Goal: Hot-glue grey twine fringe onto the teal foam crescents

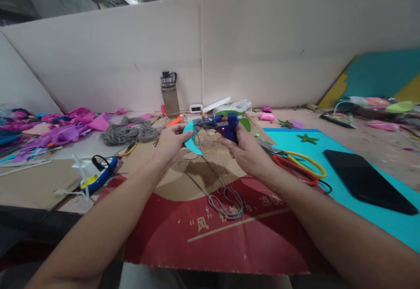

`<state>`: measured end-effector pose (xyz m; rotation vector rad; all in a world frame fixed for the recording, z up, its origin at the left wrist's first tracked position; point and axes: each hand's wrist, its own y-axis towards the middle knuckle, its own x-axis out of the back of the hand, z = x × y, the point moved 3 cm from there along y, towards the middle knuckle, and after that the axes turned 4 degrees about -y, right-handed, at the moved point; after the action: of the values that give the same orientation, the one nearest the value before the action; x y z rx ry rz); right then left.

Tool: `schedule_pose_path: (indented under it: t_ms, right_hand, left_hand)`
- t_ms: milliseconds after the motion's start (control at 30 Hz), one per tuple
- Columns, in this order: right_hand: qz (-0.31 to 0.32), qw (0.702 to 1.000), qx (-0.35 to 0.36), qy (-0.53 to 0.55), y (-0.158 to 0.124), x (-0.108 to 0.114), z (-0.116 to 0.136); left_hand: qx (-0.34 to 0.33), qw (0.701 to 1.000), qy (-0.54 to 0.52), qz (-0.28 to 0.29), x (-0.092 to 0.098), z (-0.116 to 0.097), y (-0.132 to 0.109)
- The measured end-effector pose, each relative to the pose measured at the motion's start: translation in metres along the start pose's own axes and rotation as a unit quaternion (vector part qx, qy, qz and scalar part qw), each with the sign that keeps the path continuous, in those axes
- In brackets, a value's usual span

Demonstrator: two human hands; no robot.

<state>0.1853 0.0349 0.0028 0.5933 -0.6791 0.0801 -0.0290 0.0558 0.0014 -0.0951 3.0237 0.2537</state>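
Between finger and thumb of my left hand (173,142) is a turquoise crescent-shaped piece (189,139), held upright above the cardboard. My right hand (244,149) is wrapped round the handle of a blue hot glue gun (230,125), on which a small red light glows. Its nozzle points left and reaches the upper edge of the crescent; whether it touches cannot be made out. From near the crescent a grey cord (210,166) hangs down and ends in a loose coil (226,203) on the red part of the cardboard (157,236).
Scissors with red and yellow handles (295,166) and a black phone (369,181) lie at right on a turquoise sheet (390,232). A bundle of grey yarn (131,131), a blue power strip (100,177) and purple scraps (67,133) lie at left. A bottle (169,96) stands behind.
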Motion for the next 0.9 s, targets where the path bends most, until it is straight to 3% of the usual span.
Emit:
schedule_pose_path:
  t_ms: [900]
  right_hand:
    - [-0.026, 0.999, -0.020, 0.035, -0.0007, 0.0038, 0.0053]
  left_hand:
    - [-0.021, 0.999, 0.038, -0.014, -0.0049, -0.0003, -0.0042]
